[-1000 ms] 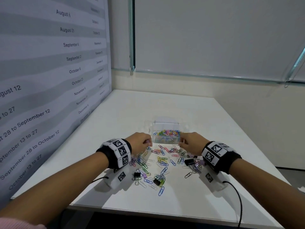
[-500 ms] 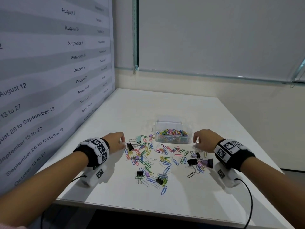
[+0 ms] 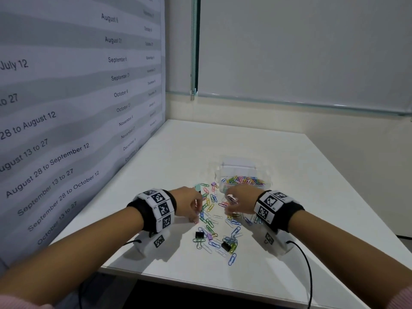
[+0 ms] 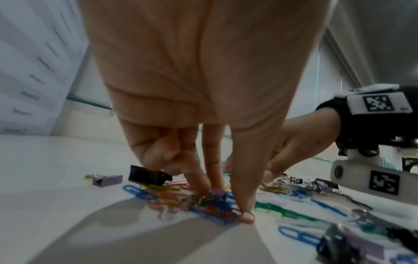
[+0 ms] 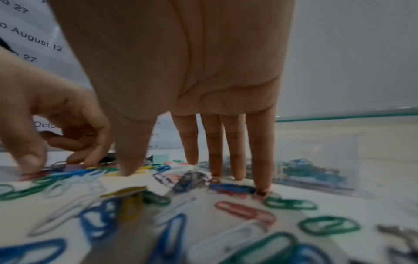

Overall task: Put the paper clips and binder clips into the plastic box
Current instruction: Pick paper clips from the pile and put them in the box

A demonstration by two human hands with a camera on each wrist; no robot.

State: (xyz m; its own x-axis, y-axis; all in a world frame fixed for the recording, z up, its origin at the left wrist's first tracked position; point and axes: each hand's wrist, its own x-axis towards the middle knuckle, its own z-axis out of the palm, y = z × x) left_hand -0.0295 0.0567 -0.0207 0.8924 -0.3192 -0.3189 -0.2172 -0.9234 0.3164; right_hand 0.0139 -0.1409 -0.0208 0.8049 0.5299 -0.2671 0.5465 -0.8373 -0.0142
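Paper clips [image 3: 211,216] and binder clips [image 3: 199,234] lie scattered on the white table [image 3: 289,175] just in front of the plastic box [image 3: 242,175], which already holds a layer of coloured clips; the left hand [image 3: 189,202] pinches down on a small tangle with a purple binder clip [image 4: 218,194] in it, while the right hand [image 3: 239,200] stands with straight, slightly spread fingers [image 5: 260,151] pressing on clips beside the box. To do this gather well, I judge each hand should rake its clips into one tight heap before closing; a loose pinch could shed clips on the way to the box.
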